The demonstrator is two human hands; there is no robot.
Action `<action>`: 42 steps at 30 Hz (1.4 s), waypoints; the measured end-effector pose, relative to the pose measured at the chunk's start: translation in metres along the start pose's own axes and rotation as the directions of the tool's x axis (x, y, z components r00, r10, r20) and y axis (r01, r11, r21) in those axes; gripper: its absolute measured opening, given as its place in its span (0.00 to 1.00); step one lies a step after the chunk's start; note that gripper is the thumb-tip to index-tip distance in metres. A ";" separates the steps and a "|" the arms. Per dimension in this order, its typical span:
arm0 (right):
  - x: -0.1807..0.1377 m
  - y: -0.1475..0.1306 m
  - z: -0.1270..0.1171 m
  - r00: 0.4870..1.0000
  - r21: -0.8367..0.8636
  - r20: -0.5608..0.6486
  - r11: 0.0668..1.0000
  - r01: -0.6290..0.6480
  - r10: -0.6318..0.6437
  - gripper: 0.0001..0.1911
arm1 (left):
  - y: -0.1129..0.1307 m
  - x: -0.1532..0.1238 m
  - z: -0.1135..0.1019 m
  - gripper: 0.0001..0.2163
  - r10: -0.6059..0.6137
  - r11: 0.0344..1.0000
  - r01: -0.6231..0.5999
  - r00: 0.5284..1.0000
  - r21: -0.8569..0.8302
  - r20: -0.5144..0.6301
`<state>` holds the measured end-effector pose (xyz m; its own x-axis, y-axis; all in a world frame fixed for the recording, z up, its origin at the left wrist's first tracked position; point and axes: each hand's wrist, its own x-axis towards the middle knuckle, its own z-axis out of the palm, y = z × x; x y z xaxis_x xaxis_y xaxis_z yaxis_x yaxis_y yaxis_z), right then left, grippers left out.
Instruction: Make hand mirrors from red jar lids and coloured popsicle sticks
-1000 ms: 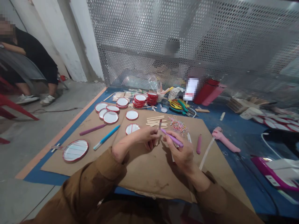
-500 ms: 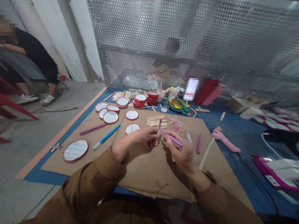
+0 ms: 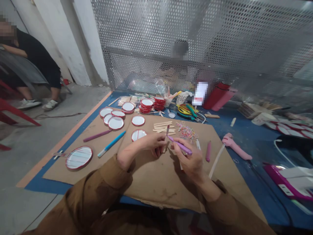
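Held upright in my left hand (image 3: 156,144) is a wooden craft stick (image 3: 167,131), its upper part coloured dark purple. My right hand (image 3: 189,160) is closed around a purple marker (image 3: 182,146), whose tip meets the stick or lies very close to it. Behind my hands lie several plain craft sticks (image 3: 162,124) and a heap of small coloured rubber bands (image 3: 186,130). A purple marker cap or short pen (image 3: 208,151) rests to the right. Beside my left forearm is a white-faced lid with a red rim (image 3: 138,134), partly covered by my arm.
Cardboard (image 3: 151,182) covers the blue table. At left lie a blue marker (image 3: 111,144), a purple marker (image 3: 97,135) and a lid with a stick handle (image 3: 79,157). Stacked red lids (image 3: 158,103) and pliers (image 3: 191,111) stand behind. A pink glue gun (image 3: 236,147) lies right. A person sits far left.
Almost nothing differs. The marker tip in my right hand has shifted very slightly left along the stick; my left hand keeps its place.
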<state>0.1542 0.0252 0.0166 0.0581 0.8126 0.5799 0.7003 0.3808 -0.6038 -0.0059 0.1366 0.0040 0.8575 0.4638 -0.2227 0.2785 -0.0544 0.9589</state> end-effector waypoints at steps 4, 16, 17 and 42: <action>0.000 0.000 0.001 0.999 -0.001 0.036 1.000 0.012 -0.012 0.10 | 0.000 0.001 0.001 0.07 -0.004 1.000 0.004 1.000 0.010 -0.018; 0.000 -0.003 0.001 1.000 0.000 0.003 1.000 -0.020 0.020 0.10 | -0.003 0.001 0.000 0.09 0.024 1.000 -0.024 1.000 -0.006 -0.002; 0.000 -0.003 0.001 1.000 -0.005 -0.004 1.000 -0.021 0.021 0.11 | -0.002 0.001 0.000 0.09 0.024 1.000 -0.024 1.000 -0.010 0.002; 0.001 -0.004 0.000 0.999 0.013 0.049 1.000 -0.013 0.012 0.11 | 0.002 0.000 0.001 0.08 -0.003 1.000 0.003 1.000 -0.007 0.000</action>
<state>0.1512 0.0248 0.0193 0.0322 0.8377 0.5452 0.6901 0.3759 -0.6184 -0.0049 0.1352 0.0061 0.8566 0.4638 -0.2260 0.2785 -0.0469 0.9593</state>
